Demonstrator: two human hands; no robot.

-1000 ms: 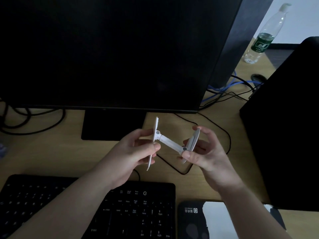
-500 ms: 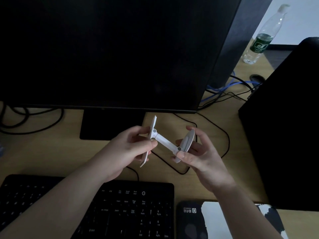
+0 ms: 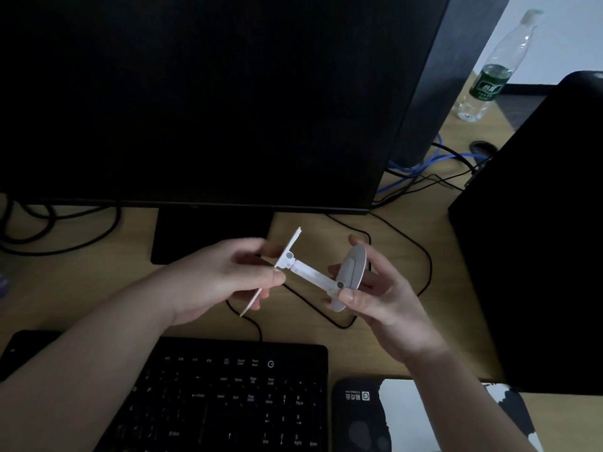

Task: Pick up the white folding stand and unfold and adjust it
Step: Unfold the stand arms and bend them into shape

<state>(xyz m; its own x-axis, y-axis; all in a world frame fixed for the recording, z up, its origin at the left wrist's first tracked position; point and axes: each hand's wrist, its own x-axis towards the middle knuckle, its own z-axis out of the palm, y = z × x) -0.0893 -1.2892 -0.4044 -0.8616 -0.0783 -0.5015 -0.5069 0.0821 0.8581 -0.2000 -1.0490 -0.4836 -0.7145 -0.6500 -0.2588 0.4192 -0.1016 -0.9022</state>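
The white folding stand [image 3: 313, 275] is held in the air over the wooden desk, unfolded into three parts. A flat plate at its left end stands edge-on and tilted. A straight arm with grey hinge pins joins it to an oval disc at the right end. My left hand [image 3: 228, 275] grips the flat plate between thumb and fingers. My right hand [image 3: 378, 295] holds the oval disc, thumb on its lower rim and fingers behind it.
A large dark monitor [image 3: 208, 99] stands just behind the hands. A black keyboard [image 3: 228, 396] lies below them, a mouse pad [image 3: 417, 415] to its right. A black box [image 3: 535, 230] rises on the right. Cables [image 3: 401, 243] cross the desk. A plastic bottle [image 3: 492, 70] stands far right.
The flat plate has tilted further, its top leaning right. The oval disc has turned so more of its face shows. Both hands keep their hold.
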